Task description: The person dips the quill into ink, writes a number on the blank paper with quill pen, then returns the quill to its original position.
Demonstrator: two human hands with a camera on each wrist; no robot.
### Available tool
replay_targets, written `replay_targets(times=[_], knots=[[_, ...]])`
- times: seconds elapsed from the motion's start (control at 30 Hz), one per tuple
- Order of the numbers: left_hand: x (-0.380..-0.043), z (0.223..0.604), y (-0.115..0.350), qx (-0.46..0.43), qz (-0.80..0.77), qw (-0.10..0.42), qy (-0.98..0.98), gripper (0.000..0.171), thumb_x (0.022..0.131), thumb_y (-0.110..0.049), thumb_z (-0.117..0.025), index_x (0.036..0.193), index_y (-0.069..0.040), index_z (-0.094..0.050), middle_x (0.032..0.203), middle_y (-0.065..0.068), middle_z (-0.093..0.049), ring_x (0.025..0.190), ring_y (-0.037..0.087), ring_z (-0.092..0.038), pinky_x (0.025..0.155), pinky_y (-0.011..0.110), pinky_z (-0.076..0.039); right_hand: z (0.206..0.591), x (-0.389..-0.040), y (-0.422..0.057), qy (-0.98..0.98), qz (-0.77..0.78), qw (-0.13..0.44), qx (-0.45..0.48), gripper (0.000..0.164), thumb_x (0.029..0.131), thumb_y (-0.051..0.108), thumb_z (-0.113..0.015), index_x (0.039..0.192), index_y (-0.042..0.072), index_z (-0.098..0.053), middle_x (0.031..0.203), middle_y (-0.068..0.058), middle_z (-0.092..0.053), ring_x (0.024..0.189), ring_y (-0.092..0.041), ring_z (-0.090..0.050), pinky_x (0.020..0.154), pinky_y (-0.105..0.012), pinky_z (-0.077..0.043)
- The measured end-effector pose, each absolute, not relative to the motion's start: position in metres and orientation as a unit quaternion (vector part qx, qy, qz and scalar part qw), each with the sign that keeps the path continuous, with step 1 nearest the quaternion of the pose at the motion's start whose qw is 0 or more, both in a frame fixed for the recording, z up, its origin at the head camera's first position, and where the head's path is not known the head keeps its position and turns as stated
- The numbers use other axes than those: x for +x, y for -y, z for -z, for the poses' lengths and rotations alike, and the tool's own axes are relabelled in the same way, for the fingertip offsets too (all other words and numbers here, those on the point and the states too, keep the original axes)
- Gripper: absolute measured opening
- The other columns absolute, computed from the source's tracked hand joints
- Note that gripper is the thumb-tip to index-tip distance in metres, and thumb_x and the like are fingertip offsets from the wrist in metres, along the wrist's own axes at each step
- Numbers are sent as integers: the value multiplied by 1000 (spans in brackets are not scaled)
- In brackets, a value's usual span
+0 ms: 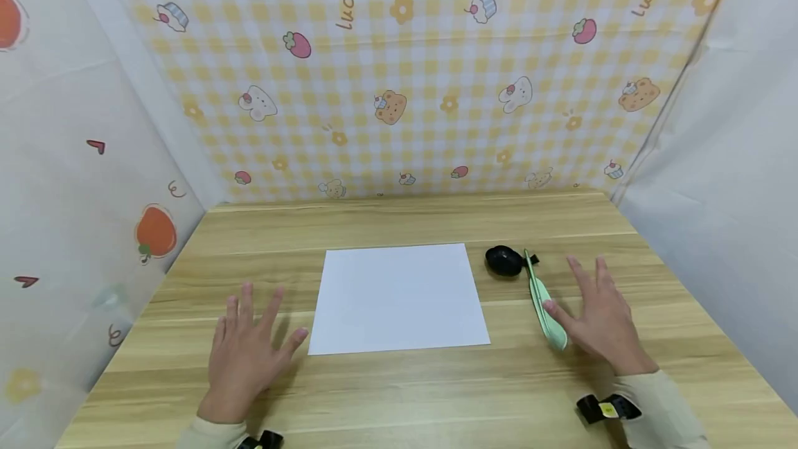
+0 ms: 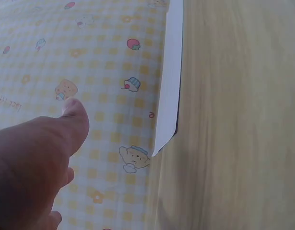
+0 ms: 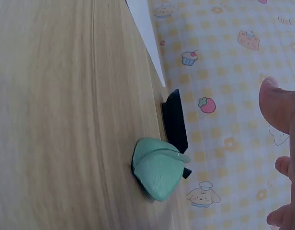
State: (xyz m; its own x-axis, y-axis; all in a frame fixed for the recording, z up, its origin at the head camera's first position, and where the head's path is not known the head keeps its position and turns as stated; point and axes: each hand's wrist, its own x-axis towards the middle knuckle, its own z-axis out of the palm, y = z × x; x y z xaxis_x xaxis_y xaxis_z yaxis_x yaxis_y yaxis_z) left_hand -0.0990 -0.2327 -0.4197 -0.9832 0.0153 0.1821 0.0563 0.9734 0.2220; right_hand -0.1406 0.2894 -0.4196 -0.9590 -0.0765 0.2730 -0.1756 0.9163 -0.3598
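Note:
A blank white sheet of paper (image 1: 399, 300) lies on the table between the two hands. My left hand (image 1: 244, 355) is left of the sheet, palm down with fingers spread, holding nothing; its thumb (image 2: 73, 120) shows in the left wrist view. Over on the right, my right hand (image 1: 601, 317) is likewise spread and holds nothing. Its thumb overlaps the edge of a pale green leaf-shaped thing (image 1: 553, 330) in the head view; the right wrist view shows them apart. A thin green stick (image 1: 534, 283) lies along the leaf shape. Beyond it sits a glossy black rounded object (image 1: 503, 260).
The wood-grain table (image 1: 399, 400) meets a yellow checked cloth wall (image 1: 399, 54) at the back. Pale cloth walls stand on the left (image 1: 75, 192) and right (image 1: 736, 179). A small black piece (image 1: 534, 260) lies by the stick's far end.

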Motion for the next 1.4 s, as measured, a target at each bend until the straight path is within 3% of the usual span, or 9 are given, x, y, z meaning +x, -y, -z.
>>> replay_targets(times=[0.2, 0.5, 0.7, 0.87, 1.13, 1.4], knots=[[-104, 415, 236, -42, 101, 100, 989, 84, 90, -62, -54, 151, -9, -31, 153, 35, -10, 134, 60, -17, 102, 71, -24, 415, -142, -292, 971, -205, 109, 61, 88, 90, 48, -62, 153, 5, -19, 146, -46, -11, 117, -69, -31, 81, -80, -31], [-113, 412, 233, -89, 134, 81, 984, 88, 90, -56, -60, 150, 0, -27, 151, 36, -16, 133, 58, -20, 101, 69, -27, 416, -147, -302, 963, -235, 87, 101, 87, 92, 42, -64, 154, 5, -16, 141, -39, -29, 121, -60, -33, 86, -75, -32], [-126, 409, 230, -129, 172, 39, 976, 87, 91, -49, -63, 153, -3, -23, 153, 33, -18, 131, 54, -32, 95, 67, -36, 417, -153, -312, 959, -252, 69, 111, 82, 94, 38, -63, 152, 0, -20, 140, -38, -34, 124, -57, -34, 93, -72, -30], [-135, 406, 232, -126, 185, 5, 975, 90, 90, -49, -63, 155, -9, -16, 153, 32, -17, 120, 56, -44, 84, 65, -45, 417, -164, -315, 957, -245, 73, 135, 79, 93, 37, -65, 150, -1, -25, 134, -35, -45, 118, -55, -44, 89, -69, -37], [-146, 400, 235, -152, 195, 3, 969, 86, 90, -49, -64, 153, -7, -24, 152, 29, -25, 135, 48, -30, 99, 66, -35, 415, -179, -316, 958, -209, 86, 176, 66, 94, 26, -66, 144, -3, -36, 128, -32, -52, 109, -51, -53, 85, -64, -44], [-158, 399, 234, -183, 187, -2, 965, 88, 85, -39, -74, 151, -3, -28, 150, 25, -34, 135, 44, -32, 105, 60, -31, 416, -192, -319, 956, -185, 96, 207, 54, 93, 19, -66, 138, -2, -45, 127, -26, -57, 102, -46, -60, 82, -60, -49]])
